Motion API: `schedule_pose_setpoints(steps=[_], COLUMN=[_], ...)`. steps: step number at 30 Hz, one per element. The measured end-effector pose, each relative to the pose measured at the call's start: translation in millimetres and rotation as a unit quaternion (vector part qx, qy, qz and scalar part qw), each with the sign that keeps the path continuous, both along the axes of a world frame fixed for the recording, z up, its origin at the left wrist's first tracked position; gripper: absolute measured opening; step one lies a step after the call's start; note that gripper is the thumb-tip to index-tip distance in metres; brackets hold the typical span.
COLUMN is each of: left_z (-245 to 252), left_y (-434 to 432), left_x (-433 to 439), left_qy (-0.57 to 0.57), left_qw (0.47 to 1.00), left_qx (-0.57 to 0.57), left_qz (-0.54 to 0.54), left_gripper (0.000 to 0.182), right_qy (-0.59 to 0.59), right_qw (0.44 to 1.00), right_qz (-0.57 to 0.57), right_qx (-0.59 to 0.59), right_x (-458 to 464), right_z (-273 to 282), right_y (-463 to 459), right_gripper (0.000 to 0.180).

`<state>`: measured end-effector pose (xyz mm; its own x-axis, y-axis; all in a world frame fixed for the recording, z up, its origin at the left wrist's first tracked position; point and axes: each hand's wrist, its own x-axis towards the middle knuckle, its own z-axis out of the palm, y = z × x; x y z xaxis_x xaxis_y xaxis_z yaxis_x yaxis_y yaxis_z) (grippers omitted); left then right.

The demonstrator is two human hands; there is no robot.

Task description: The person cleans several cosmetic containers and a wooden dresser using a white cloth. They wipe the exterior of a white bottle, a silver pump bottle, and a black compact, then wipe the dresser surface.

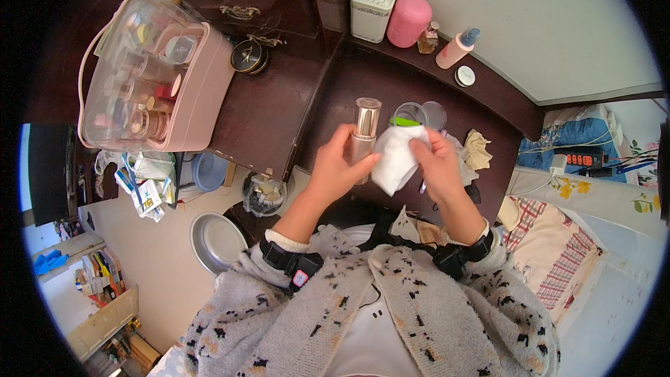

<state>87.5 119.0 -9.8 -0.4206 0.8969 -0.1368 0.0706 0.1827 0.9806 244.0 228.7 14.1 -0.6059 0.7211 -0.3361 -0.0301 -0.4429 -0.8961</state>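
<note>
My left hand (336, 162) is closed around a cosmetic pump bottle (368, 118) with a shiny rose-gold cap, held upright above the dark wooden desk (345, 84). Its lower part is partly covered by my fingers. A white cloth or wipe (393, 159) is pinched in my right hand (437, 159), close beside the bottle. Just beyond the cloth lie a round clear plastic container (411, 112) and a clear lid (434, 114). A bright green item (405, 122) shows at the container, partly hidden by the cloth.
A pink cosmetics case (201, 84) and black round compact (249, 56) stand at left. Along the back shelf are a white tin (373, 8), a pink canister (410, 21), a perfume bottle (428, 37), a pink bottle (455, 50) and a small jar (465, 76). Crumpled paper (477, 149) lies at right.
</note>
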Motion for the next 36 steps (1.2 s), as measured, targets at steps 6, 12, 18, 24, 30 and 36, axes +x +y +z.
schedule_pose_setpoints(steps=[6, 12, 18, 24, 30, 36], left_z=[-2, 7, 1, -2, -8, -15], left_y=[-5, -12, -16, -26, -44, -83], left_x=[7, 9, 6, 3, 2, 5], left_qy=[0.007, 0.082, -0.033, -0.222, -0.335, -0.386], left_qw=[1.000, 0.996, 0.998, 0.970, 0.930, 0.920], left_qx=[-0.022, 0.029, 0.046, 0.090, 0.152, 0.063], left_qz=[0.013, -0.008, 0.028, 0.029, -0.007, 0.019], left_gripper=[0.041, 0.050, 0.055, 0.044, 0.032, 0.062], right_qy=[-0.054, -0.088, -0.042, -0.091, -0.099, -0.028], right_qw=[0.888, 0.835, 0.845, 0.865, 0.904, 0.945], right_qz=[0.014, 0.077, 0.209, 0.225, 0.204, 0.271], right_qx=[0.456, 0.538, 0.491, 0.440, 0.362, 0.182], right_x=[-15, -37, -29, -9, 0, -24], right_z=[31, 21, 17, 1, -25, -26], right_y=[11, -5, -7, -5, -13, -24], right_gripper=[0.031, 0.044, 0.042, 0.026, 0.011, 0.013])
